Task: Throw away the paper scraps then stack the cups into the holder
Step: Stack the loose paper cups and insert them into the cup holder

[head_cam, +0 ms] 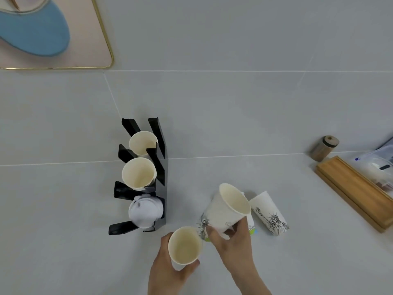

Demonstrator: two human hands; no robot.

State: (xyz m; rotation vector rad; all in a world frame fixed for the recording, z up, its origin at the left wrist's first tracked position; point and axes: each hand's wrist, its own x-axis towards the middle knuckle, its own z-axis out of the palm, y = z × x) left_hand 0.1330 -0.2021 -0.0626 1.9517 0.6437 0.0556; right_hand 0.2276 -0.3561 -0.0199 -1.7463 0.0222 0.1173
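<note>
A black slotted cup holder [160,145] stands at centre left. Its top slot holds paper cups [142,143], its middle slot more cups [138,173], its bottom slot white lids [144,211]. My left hand [168,271] grips a white paper cup [184,245], mouth up, near the bottom edge. My right hand [229,241] holds a second paper cup [228,207] by its base, tilted with its mouth up and to the right. Another printed cup [270,213] lies on its side to the right of it. No paper scraps are visible.
A wooden tray [357,190] with a clear plastic bag [378,165] sits at the right edge, a small wooden jar [323,149] behind it. A pink gold-rimmed tray [91,50] with a blue item occupies the top left corner.
</note>
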